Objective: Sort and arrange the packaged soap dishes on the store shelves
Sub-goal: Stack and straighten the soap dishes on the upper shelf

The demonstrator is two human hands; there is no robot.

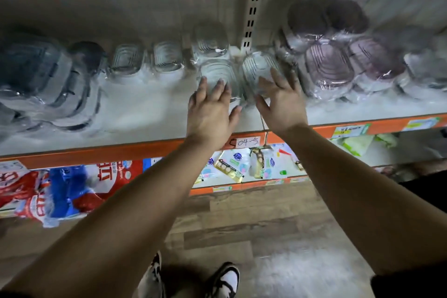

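Midway along the shelf (pixel 145 109), the left soap dish (pixel 219 74) and right soap dish (pixel 256 66) lay side by side, long axes running near to far. The left hand (pixel 210 110) and right hand (pixel 281 101), fingers straight and spread, touched their near ends.

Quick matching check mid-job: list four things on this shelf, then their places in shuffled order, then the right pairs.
Things
1. purple soap dishes
2. dark containers
3. handwritten tag
4. clear soap dishes

Places
A. on the orange shelf edge
B. at the fingertips of the left hand and right hand
C. far left of the shelf
D. right of the slotted post

Pairs: 1-D, 2-C, 3-A, 4-B
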